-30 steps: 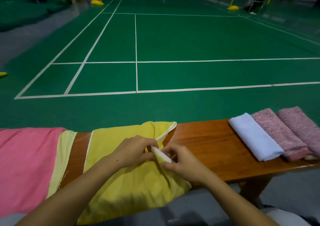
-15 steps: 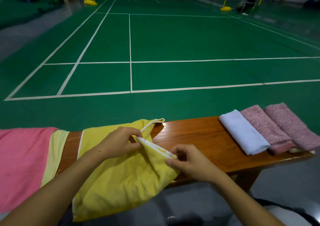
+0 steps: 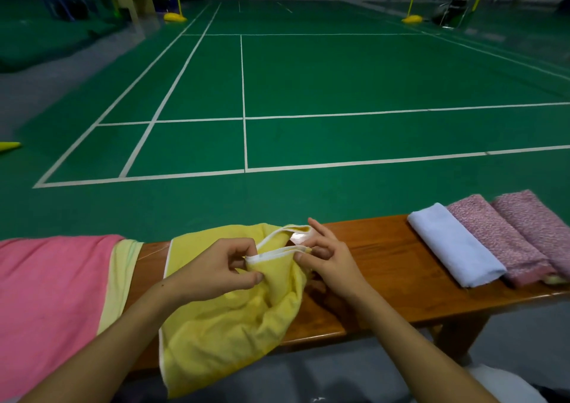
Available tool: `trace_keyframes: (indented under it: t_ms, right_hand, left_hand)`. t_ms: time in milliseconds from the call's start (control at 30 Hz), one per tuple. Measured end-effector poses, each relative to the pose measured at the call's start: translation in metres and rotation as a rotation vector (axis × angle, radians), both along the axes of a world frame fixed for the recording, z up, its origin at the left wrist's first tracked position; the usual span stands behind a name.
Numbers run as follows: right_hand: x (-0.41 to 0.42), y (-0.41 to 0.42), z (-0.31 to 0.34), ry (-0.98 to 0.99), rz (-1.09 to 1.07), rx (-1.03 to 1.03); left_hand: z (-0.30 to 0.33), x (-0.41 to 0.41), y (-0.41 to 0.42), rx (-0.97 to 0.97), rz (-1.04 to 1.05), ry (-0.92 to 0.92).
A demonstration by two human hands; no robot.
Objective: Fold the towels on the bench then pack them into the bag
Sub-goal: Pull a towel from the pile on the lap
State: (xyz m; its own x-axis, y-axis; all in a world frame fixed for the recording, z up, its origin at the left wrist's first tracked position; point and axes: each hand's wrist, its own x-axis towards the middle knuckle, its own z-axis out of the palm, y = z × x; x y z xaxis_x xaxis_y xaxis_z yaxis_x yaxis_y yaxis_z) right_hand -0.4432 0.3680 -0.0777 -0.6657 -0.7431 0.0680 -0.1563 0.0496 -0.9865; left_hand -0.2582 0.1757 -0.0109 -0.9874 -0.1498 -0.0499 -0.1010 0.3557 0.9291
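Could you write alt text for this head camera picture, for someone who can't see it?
Two bare hands, the left hand and the right hand, pinch the white-trimmed edge of a yellow towel over a wooden bench. Three folded towels lie to the right, a pink towel to the left, beside a green court.

The pink towel runs off the left edge, covering the tabletop on that side. Right of the white towel, the far speckled towel gets clipped by the frame. The left hand hides part of the yellow towel.
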Motion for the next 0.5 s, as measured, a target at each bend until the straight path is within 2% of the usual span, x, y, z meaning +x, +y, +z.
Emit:
trace_keyframes:
  t_ms: [167,333,400,500]
  right_hand:
    - [0.001,-0.015,0.003,-0.01,0.06,-0.101]
    - [0.003,-0.016,0.013,0.008,0.056,-0.091]
    - [0.001,-0.014,0.015,0.049,0.055,-0.069]
    - [-0.004,-0.009,0.019,0.195,0.081,-0.025]
  left_hand:
    - [0.006,0.011,-0.005,-0.002,-0.031,-0.013]
    - [0.014,0.019,-0.011,-0.084,-0.01,-0.016]
    - [0.012,0.022,-0.018,-0.249,0.042,-0.009]
    - [0.007,0.024,-0.025,-0.689,0.172,0.001]
